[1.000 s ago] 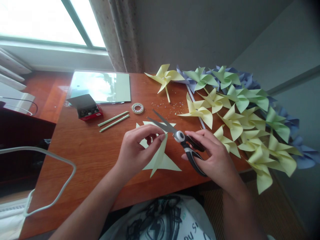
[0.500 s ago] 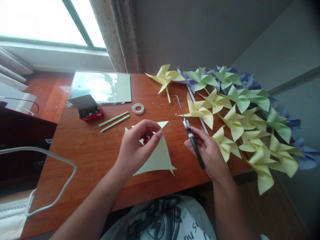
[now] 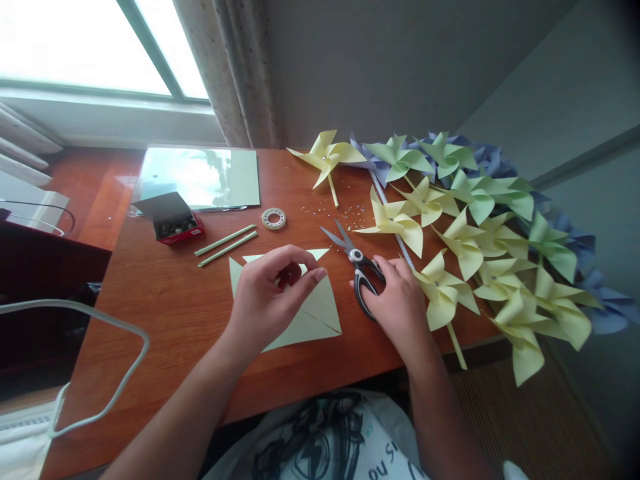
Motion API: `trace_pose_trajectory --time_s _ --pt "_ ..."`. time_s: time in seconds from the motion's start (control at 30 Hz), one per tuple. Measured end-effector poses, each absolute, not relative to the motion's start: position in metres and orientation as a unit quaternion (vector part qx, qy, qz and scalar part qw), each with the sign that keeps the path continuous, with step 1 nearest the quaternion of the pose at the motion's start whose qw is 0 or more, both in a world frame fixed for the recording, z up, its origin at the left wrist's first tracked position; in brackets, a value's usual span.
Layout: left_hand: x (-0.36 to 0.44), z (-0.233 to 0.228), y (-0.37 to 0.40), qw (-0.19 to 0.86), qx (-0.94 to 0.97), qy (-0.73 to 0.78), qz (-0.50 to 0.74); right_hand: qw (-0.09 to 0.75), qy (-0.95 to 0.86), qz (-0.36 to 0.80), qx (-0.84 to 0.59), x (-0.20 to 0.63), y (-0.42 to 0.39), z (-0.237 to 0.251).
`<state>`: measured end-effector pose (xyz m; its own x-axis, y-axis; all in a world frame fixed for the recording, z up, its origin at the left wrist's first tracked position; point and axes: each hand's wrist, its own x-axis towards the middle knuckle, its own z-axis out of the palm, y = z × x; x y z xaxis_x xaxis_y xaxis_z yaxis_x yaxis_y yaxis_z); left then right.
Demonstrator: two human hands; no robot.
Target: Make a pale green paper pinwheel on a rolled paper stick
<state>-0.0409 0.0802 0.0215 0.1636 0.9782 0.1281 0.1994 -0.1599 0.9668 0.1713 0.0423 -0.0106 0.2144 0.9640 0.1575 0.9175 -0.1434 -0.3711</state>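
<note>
My right hand (image 3: 400, 293) grips the handles of a pair of black-and-grey scissors (image 3: 356, 256), low over the table. The scissors' blades are spread apart and point away to the left. My left hand (image 3: 280, 290) has its thumb and forefinger pinched together above a pale green square of paper (image 3: 315, 313). Anything tiny between those fingertips cannot be made out. Slits run in from the paper's corners, and my left hand covers part of it.
Two rolled paper sticks (image 3: 226, 247), a tape roll (image 3: 274, 219) and a red box (image 3: 177, 227) of small dark items lie left. Behind is a glossy folder (image 3: 195, 179). Paper pinwheels (image 3: 395, 217) crowd the right side. Small scraps (image 3: 330, 212) are scattered mid-table.
The scissors have turned flat and come lower and leftward with my right hand, their blades now apart. The paper lies flatter under my left hand, which stays pinched.
</note>
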Motion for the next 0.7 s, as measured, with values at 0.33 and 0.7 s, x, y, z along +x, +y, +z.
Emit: trace_pose_trajectory --time_s 0.33,0.7 --pt "-0.037 0.032 0.08 0.549 0.51 0.481 0.454 0.161 -0.657 0.064 -0.734 0.177 0.046 -0.012" --pt "-0.039 0.026 0.081 0.569 0.509 0.465 0.449 0.255 -0.675 0.11 -0.684 0.173 0.039 0.016"
